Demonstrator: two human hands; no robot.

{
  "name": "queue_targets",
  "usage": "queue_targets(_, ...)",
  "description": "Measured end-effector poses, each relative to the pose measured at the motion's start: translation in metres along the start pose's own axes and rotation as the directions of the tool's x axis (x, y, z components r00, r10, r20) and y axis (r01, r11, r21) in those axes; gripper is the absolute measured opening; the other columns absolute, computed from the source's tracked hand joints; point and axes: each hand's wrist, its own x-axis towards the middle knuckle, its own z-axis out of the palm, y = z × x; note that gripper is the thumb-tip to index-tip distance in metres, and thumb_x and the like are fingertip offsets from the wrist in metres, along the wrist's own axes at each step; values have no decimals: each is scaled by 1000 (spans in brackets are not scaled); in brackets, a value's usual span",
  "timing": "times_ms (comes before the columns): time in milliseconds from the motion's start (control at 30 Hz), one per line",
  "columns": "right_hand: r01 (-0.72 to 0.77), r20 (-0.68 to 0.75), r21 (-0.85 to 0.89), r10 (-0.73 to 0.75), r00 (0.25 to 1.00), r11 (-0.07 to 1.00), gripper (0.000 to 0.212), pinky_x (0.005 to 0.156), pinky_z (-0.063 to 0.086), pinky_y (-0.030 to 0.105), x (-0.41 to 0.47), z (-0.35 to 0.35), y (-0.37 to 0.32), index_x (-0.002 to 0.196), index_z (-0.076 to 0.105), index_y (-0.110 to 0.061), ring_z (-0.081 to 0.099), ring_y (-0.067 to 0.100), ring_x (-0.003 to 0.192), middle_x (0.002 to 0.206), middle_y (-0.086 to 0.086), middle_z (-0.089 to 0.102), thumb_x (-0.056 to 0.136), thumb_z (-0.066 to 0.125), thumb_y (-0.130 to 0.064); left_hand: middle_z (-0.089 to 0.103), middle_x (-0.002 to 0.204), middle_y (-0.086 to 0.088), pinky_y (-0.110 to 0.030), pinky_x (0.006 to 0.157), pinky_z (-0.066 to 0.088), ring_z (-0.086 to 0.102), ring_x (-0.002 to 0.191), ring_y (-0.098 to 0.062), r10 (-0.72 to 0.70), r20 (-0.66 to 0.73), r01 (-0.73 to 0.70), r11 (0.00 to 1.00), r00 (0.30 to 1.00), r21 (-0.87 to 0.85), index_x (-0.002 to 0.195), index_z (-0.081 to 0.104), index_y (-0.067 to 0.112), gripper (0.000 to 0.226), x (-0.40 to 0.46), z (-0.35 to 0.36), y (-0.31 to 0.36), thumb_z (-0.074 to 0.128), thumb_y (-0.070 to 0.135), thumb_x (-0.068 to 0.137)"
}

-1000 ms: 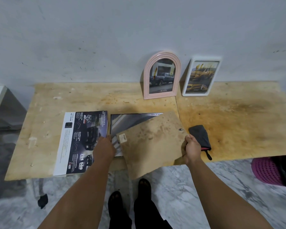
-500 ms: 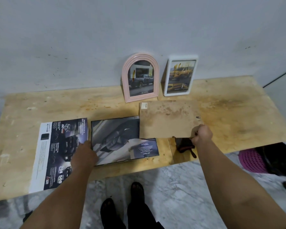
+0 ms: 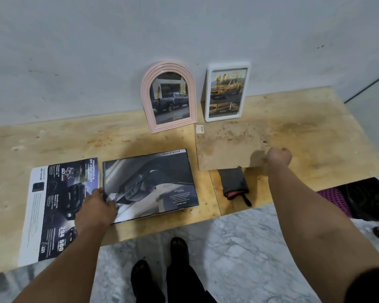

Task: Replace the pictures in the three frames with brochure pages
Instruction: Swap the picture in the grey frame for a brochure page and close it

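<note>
A pink arched frame and a white rectangular frame stand against the wall, each showing a truck picture. A dark car page in a thin black frame lies flat on the wooden table. My left hand rests on its left edge, fingers curled at the corner. Left of it lies a brochure page with white margin. My right hand grips the right edge of a brown backing board, which lies flat in front of the white frame.
A dark folded cloth pouch with red trim lies partly under the backing board near the table's front edge. A pink basket and dark bag sit on the marble floor at right. My feet stand below the table edge.
My right hand has carried the backing board off the black frame, to the right and back, and laid it in front of the white frame. The dark car page is now uncovered.
</note>
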Motion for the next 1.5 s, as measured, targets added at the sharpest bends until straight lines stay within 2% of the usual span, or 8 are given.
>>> queue_targets(167,323,222,-443,-246,943,836,14,74,44,33,-37,-3,39,101,65,-10,64,38,99,97,13,65,97,55,-19,61,109,-15,-48,79,53,62,92,-36,-12,20,12,1000,1000,-5,122,53,15,29,-2,-3,4,60,29,96)
queue_targets(367,317,333,-553,-145,932,770,42,76,47,33,-65,14,74,118,62,-13,58,28,88,100,6,63,87,65,-41,61,108,-12,-53,82,56,64,94,-38,-28,41,28,1000,999,-13,119,51,19,28,-4,-6,5,60,30,95)
queue_targets(467,292,279,-594,-149,949,750,56,91,53,47,-71,22,82,124,57,-20,62,33,105,113,8,65,79,67,-51,60,110,-12,-53,83,56,64,94,-39,-38,50,38,999,998,-2,119,50,21,28,-5,-6,4,59,31,94)
queue_targets(667,283,175,-700,-226,958,655,40,103,32,56,-106,33,86,126,49,-25,38,36,132,139,14,44,92,63,-39,60,114,-12,-45,77,50,64,98,-40,-58,56,58,998,997,-4,124,53,17,32,-9,-7,7,59,28,94)
queue_targets(800,502,310,-687,-414,856,525,21,101,33,51,-130,45,95,115,62,-30,48,31,119,126,7,52,94,59,-31,59,117,-13,-47,81,50,63,102,-40,-64,73,65,998,995,-13,126,54,17,34,-10,-8,6,59,28,95)
queue_targets(1067,792,708,-468,-369,602,392,24,94,52,42,-170,80,112,112,75,-30,64,25,107,120,-1,63,91,67,-41,58,121,-15,-50,86,50,62,107,-41,-55,103,58,998,993,-32,129,52,15,38,-10,-9,4,58,31,95)
queue_targets(1300,763,670,-581,-365,646,283,39,95,52,45,-180,88,116,121,71,-20,57,28,115,124,6,58,91,68,-46,57,121,-14,-51,88,52,61,107,-41,-41,123,48,997,992,-52,133,51,16,44,-10,-10,0,62,25,91)
queue_targets(1500,650,559,-601,-337,757,465,35,97,49,46,-191,97,121,112,74,-23,57,28,113,120,3,57,86,74,-46,57,124,-16,-48,86,50,61,109,-41,-40,134,50,996,990,-74,136,48,15,51,-8,-10,0,65,18,88)
